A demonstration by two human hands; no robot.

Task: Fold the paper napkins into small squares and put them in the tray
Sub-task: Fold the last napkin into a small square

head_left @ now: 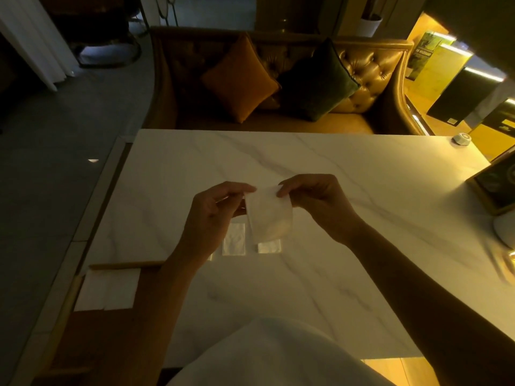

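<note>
A white paper napkin (269,215) hangs folded in a loop above the white marble table (362,190). My left hand (214,215) pinches its upper left corner and my right hand (317,201) pinches its upper right corner. At the table's near left edge sits a brown wooden tray (92,338), with folded white napkins (108,288) lying flat in its far end. My left forearm crosses over the tray's right side.
Bright rectangular light patches (234,243) show on the table under the held napkin. A small white round object (461,139) sits at the far right corner, a framed stand (496,188) at the right edge. A sofa with orange and green cushions (242,79) stands behind the table.
</note>
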